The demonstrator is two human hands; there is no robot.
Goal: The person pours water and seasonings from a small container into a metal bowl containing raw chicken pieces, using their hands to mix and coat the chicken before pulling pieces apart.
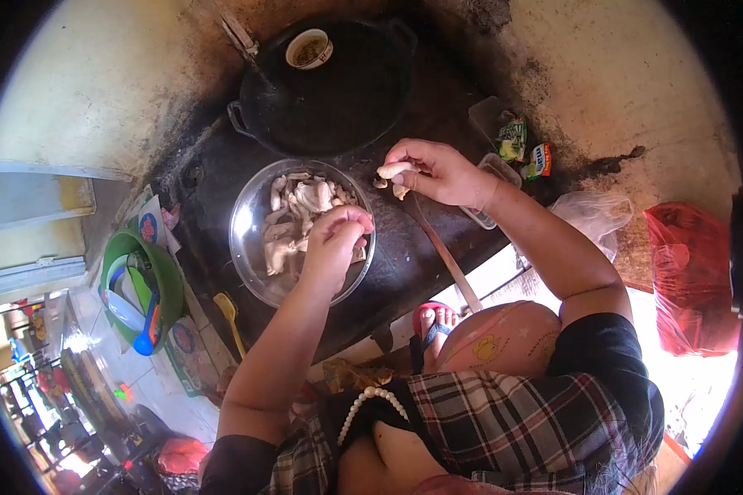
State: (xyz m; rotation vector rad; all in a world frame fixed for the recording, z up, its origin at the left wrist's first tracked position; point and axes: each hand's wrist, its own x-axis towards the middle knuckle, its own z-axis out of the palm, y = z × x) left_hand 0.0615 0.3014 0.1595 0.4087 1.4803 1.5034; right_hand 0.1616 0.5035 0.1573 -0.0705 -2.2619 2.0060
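Observation:
My right hand [436, 171] grips a pale meat piece [397, 170], which looks like part of a chicken foot, between thumb and fingers above the dark worktop [402, 291]. Small bits hang just below it. My left hand [339, 242] is over the right side of a shiny round basin [240, 216], its fingertips drawn in against the thumb; no item shows in it. Pale pieces like chicken feet [309, 195] lie heaped in the basin, partly hidden by that hand. A long wooden utensil [443, 250] slants across the worktop below my right hand.
Behind the basin sits a large black wok [328, 111] bearing a small bowl [309, 49] of dark contents. Seasoning packets [512, 139] and a clear plastic container [500, 168] stand at right. On the left are a yellow spatula [228, 309] and a green tub [174, 294] of plastic ware.

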